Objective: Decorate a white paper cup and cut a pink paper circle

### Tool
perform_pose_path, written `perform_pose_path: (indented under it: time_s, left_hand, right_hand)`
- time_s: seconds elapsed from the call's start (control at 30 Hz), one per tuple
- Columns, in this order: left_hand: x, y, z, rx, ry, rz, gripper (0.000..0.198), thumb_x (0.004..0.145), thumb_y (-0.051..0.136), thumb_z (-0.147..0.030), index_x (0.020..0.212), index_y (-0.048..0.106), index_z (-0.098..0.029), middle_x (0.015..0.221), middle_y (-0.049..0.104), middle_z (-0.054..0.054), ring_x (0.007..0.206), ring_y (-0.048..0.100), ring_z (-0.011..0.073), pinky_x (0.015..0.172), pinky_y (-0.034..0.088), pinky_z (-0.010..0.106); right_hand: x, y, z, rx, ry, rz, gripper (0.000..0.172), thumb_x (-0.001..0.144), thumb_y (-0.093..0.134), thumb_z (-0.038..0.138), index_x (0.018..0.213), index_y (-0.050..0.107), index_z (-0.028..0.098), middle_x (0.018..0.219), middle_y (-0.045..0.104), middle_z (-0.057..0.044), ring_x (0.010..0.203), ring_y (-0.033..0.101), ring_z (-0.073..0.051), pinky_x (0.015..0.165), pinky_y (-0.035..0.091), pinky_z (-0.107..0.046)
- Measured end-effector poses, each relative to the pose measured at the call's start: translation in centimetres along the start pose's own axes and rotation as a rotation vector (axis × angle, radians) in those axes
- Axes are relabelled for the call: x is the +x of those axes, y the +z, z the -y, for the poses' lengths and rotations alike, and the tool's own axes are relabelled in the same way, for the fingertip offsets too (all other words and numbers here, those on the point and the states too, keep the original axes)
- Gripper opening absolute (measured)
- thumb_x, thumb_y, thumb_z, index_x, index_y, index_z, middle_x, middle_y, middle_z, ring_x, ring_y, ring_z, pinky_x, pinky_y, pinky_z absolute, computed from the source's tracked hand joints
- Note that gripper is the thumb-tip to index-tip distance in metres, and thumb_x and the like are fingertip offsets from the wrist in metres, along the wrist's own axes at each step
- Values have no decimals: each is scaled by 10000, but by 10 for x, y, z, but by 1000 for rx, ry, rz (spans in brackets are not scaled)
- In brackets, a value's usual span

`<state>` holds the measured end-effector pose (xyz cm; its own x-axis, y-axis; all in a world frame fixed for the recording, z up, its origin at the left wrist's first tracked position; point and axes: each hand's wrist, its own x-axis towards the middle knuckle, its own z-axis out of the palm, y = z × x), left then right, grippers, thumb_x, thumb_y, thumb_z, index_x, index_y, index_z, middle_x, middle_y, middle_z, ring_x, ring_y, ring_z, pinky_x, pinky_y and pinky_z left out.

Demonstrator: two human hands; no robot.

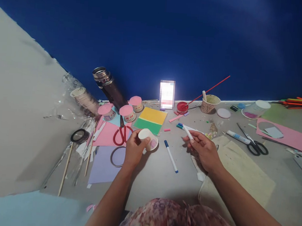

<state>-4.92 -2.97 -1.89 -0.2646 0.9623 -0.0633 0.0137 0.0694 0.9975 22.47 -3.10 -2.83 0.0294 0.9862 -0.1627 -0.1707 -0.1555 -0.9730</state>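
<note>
My left hand (134, 148) is closed around a small white paper cup (144, 134), tilted, with a pink patch showing on it. In my right hand (204, 149) a white marker (188, 132) is pinched between thumb and fingers, its tip pointing up and to the left, apart from the cup. A blue-capped white marker (171, 156) lies on the table between both hands. Left of the cup are red-handled scissors (123, 135) on coloured paper. Several small cups topped with pink discs, such as this pink-topped cup (127, 113), stand behind my left hand.
A dark flask (112, 91) and stacked paper cups (84, 99) stand at the back left. A lit phone (167, 94) leans on the blue wall. Toward the right are a patterned cup (209, 104), black scissors (254, 146), a glue tube (238, 137) and pink paper (294, 136).
</note>
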Motion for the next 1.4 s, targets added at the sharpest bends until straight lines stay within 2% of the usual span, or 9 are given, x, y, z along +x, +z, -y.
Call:
perform_pose_path:
  time_s: [0.27, 0.37, 0.43, 0.57, 0.77, 0.9, 1.1, 1.3, 1.4]
  left_hand:
    - [-11, 9, 17, 223, 94, 27, 546, 787, 838, -402, 1262, 622, -241, 1223, 704, 82, 1125, 681, 261, 1034, 550, 452]
    - [-16, 4, 12, 292, 149, 59, 683, 802, 833, -377, 1417, 559, -266, 1453, 611, 131, 1299, 626, 300, 1116, 512, 485]
    - [-15, 0, 1, 368, 232, 66, 584, 841, 794, -375, 1387, 606, -285, 1488, 596, 127, 1377, 582, 317, 1162, 479, 503]
    - [4, -1, -36, 608, 324, 105, 196, 947, 620, -370, 1061, 719, -244, 1207, 736, 104, 1232, 663, 303, 1081, 518, 472]
    - [67, 32, -81, 857, 301, 516, 132, 883, 614, -286, 820, 709, -220, 889, 760, 42, 840, 673, 222, 776, 498, 344]
    - [108, 68, -74, 1032, 242, 798, 55, 707, 739, -172, 726, 712, -216, 723, 713, -4, 665, 608, 177, 646, 405, 299]
    - [134, 103, -39, 1216, 221, 953, 172, 621, 839, -188, 650, 671, -211, 639, 642, -19, 640, 557, 176, 653, 372, 301]
    - [133, 100, -46, 1151, 266, 998, 195, 702, 782, -203, 617, 607, -209, 615, 595, -19, 622, 502, 161, 626, 343, 301]
    - [125, 89, -60, 1030, 297, 983, 166, 813, 736, -302, 727, 630, -208, 722, 644, -5, 668, 524, 158, 623, 358, 286]
  right_hand:
    - [3, -1, -2, 27, 76, -61, 527, 675, 900, 524, 1063, 761, 195, 909, 805, -72, 639, 578, -137, 580, 455, -275]
    - [4, -1, -5, 32, 113, -86, 586, 640, 931, 551, 1069, 769, 186, 898, 808, -81, 632, 580, -142, 581, 456, -281]
    - [4, -2, -6, 35, 133, -95, 619, 621, 943, 573, 1067, 771, 180, 889, 811, -89, 626, 583, -143, 583, 459, -285]
    - [5, -2, -8, 29, 147, -103, 637, 603, 943, 581, 1060, 768, 172, 874, 812, -92, 594, 569, -133, 546, 425, -267]
    - [6, 1, -4, -44, 63, -73, 511, 687, 861, 542, 1042, 762, 188, 835, 798, -64, 585, 564, -136, 537, 415, -268]
    - [8, 0, -6, -87, 39, -68, 479, 723, 811, 520, 1066, 762, 189, 842, 797, -55, 599, 577, -144, 542, 422, -270]
    - [11, -2, -12, -106, 20, -65, 463, 749, 771, 498, 1090, 764, 186, 849, 808, -58, 623, 616, -157, 564, 460, -276]
    - [9, 0, -7, -180, 1, -53, 412, 779, 722, 466, 1079, 779, 189, 841, 799, -46, 646, 646, -178, 593, 497, -297]
    - [7, 1, -3, -312, -86, -40, 306, 828, 689, 424, 1024, 799, 217, 928, 820, -51, 782, 714, -222, 725, 559, -340]
